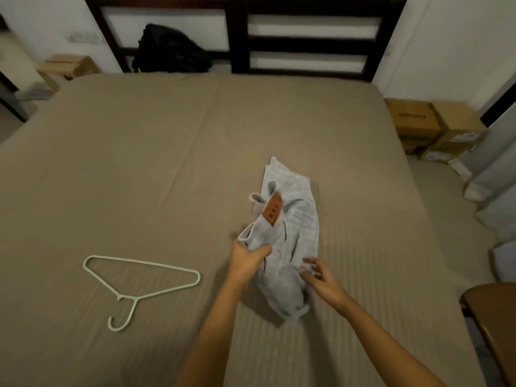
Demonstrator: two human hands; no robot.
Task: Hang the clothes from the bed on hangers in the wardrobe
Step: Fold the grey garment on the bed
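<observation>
**Now flatten the jeans before taking up the hanger**

Crumpled grey jeans lie right of middle on the bed. In my judgement they should be shaken flat by the waistband, then folded over the bar of the white hanger, which lies well apart to the left. The left hand is clamped on the waistband. The right hand is at the cloth's edge, fingers spread, holding nothing.

A tan striped sheet covers the bed. Behind it stands a dark slatted headboard, with cardboard boxes to the right and a black backpack against the headboard.
</observation>
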